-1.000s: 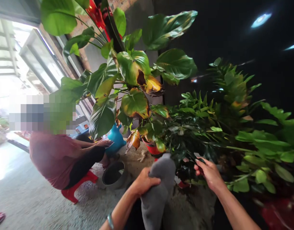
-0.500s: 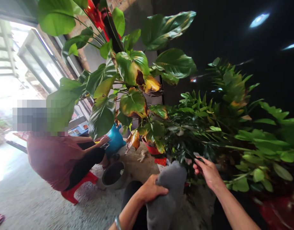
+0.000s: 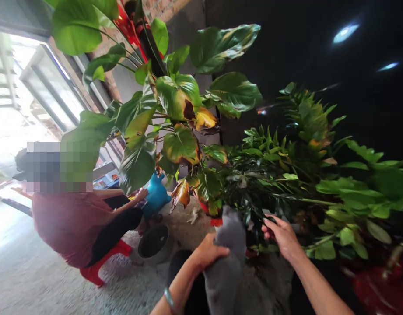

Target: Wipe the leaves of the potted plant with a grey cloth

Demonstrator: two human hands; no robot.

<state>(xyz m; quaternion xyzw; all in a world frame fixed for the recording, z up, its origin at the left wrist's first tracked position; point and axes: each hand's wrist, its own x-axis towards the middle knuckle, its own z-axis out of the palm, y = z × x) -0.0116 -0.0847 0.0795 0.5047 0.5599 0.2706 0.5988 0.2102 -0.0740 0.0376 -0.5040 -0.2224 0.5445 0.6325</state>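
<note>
My left hand (image 3: pixel 208 253) grips a grey cloth (image 3: pixel 232 240), with the thumb across its front; the cloth stands up above the fist and hangs down below it. To the right, my right hand (image 3: pixel 283 236) has its fingers closed around a dark, narrow leaf at the lower edge of the dark green potted plant (image 3: pixel 250 188). The fingertips partly hide that leaf. Above and left of both hands rises a tall plant with broad leaves (image 3: pixel 178 98), several of them yellowed and brown at the edges.
A person in a pink shirt (image 3: pixel 70 223) sits on a red stool (image 3: pixel 96 267) at left, beside a blue rounded object (image 3: pixel 155 194). A dark bucket (image 3: pixel 154 243) stands on the concrete floor. More leafy plants (image 3: pixel 348 192) spread to the right before a black glossy wall (image 3: pixel 286 43).
The grey cloth has turned narrower in my left hand, its top swinging slightly left. My right hand has shifted a little, still at the leaf. The view has moved slightly.
</note>
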